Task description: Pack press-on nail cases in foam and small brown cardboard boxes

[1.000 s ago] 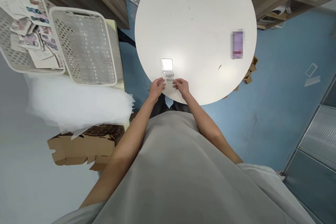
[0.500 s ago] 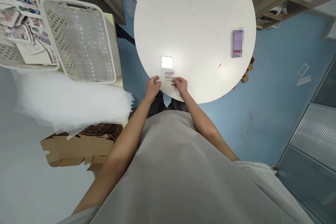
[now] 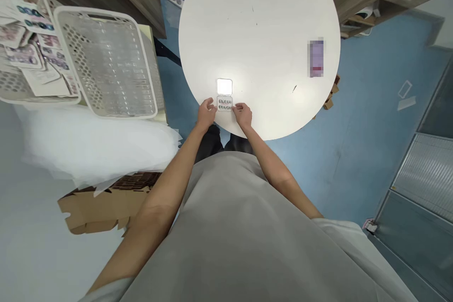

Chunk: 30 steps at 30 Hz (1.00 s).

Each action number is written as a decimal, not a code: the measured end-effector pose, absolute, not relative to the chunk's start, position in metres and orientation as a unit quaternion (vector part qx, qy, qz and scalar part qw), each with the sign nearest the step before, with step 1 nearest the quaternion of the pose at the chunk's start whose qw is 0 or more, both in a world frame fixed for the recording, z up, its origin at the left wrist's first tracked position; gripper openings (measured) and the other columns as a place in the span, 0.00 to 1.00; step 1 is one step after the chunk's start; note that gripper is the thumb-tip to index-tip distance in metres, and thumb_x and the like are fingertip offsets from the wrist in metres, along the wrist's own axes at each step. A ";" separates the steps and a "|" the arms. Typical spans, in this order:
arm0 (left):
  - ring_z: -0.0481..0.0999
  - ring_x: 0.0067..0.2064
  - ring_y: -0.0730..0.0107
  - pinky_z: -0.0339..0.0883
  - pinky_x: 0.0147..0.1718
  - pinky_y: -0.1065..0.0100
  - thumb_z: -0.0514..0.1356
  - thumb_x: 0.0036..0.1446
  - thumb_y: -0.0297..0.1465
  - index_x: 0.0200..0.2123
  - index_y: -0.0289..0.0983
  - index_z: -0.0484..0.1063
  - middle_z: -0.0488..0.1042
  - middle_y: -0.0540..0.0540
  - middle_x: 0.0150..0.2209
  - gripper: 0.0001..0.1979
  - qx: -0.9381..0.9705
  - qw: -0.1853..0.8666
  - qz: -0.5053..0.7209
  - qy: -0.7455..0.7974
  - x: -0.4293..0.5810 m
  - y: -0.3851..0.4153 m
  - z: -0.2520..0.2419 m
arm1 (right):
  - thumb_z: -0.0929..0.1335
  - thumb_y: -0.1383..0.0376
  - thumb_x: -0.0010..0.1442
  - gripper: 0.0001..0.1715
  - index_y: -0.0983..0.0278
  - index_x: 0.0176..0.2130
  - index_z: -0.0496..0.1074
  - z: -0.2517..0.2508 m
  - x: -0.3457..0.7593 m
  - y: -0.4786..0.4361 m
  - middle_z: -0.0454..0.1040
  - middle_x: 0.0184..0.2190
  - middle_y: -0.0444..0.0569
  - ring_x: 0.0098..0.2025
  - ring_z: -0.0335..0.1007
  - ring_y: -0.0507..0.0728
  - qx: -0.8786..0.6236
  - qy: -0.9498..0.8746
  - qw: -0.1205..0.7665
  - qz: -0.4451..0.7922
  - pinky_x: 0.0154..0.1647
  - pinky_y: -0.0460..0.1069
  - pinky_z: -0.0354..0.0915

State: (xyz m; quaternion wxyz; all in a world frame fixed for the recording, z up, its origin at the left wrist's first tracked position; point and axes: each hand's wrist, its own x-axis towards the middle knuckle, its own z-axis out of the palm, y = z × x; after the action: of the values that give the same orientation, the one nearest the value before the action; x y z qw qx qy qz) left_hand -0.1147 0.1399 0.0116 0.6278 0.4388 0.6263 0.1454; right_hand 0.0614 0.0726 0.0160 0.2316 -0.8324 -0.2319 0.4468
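Note:
A small clear plastic case (image 3: 224,87) lies unfolded near the front edge of the round white table, its lid half bright with reflected light. In its lower half sits a small card (image 3: 225,102) with two rows of small shiny oval pieces, too tiny to make out. My left hand (image 3: 207,113) is at the case's left side, thumb and forefinger apart, holding nothing visible. At the right side, my right hand (image 3: 243,115) has its bent fingertips closed at the card's edge; the exact contact is too small to see.
A pixelated purple item (image 3: 317,58) lies on the right of the table (image 3: 269,4). To the left stand a basket of clear plastic cases (image 3: 113,61) and a basket of printed cards (image 3: 42,52). White plastic bags (image 3: 99,146) and folded cardboard boxes (image 3: 102,207) lie below them.
The card has shifted left, from sticking out at the right to lying within the case's lower half. My right hand has followed it slightly; my left hand stays beside the case.

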 end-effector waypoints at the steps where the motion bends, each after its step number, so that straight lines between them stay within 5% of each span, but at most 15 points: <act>1: 0.75 0.71 0.47 0.67 0.73 0.48 0.65 0.61 0.27 0.70 0.35 0.73 0.72 0.33 0.73 0.33 0.437 0.628 0.153 0.626 -0.114 0.142 0.010 | 0.74 0.60 0.73 0.13 0.63 0.53 0.79 0.016 0.063 0.075 0.85 0.56 0.56 0.56 0.82 0.60 -0.831 -0.235 0.236 0.445 0.62 0.54 0.74; 8: 0.79 0.66 0.47 0.72 0.68 0.49 0.68 0.63 0.28 0.70 0.33 0.73 0.78 0.30 0.66 0.32 0.397 0.655 0.135 0.628 -0.104 0.157 0.004 | 0.71 0.60 0.76 0.19 0.65 0.61 0.77 0.011 0.069 0.088 0.84 0.56 0.58 0.59 0.81 0.62 -0.803 -0.240 0.249 0.485 0.66 0.56 0.73; 16: 0.85 0.44 0.59 0.79 0.48 0.57 0.74 0.61 0.37 0.53 0.33 0.82 0.85 0.38 0.43 0.20 0.310 0.727 0.062 0.610 -0.107 0.143 0.024 | 0.75 0.63 0.70 0.08 0.66 0.46 0.82 0.037 0.080 0.054 0.83 0.35 0.48 0.35 0.77 0.53 -0.713 -0.130 0.306 0.617 0.47 0.50 0.77; 23: 0.84 0.43 0.62 0.79 0.45 0.61 0.75 0.57 0.37 0.53 0.36 0.80 0.86 0.38 0.46 0.22 0.268 0.778 0.076 0.563 -0.104 0.121 0.060 | 0.79 0.60 0.61 0.15 0.61 0.47 0.81 0.072 0.095 0.024 0.80 0.31 0.40 0.31 0.75 0.49 -0.666 -0.077 0.357 0.650 0.40 0.46 0.74; 30: 0.84 0.47 0.60 0.78 0.45 0.62 0.76 0.56 0.43 0.61 0.40 0.80 0.85 0.38 0.54 0.31 0.311 0.794 0.116 0.508 -0.097 0.122 0.104 | 0.82 0.55 0.56 0.26 0.59 0.51 0.80 0.107 0.119 0.021 0.83 0.37 0.43 0.34 0.76 0.51 -0.608 -0.124 0.410 0.668 0.41 0.48 0.74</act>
State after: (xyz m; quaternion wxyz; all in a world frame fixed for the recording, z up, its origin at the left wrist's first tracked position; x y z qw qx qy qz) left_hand -0.0974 0.1224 0.1042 0.7944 0.3111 0.5085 0.1164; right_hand 0.1195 0.0212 0.1071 0.4101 -0.6081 -0.1243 0.6682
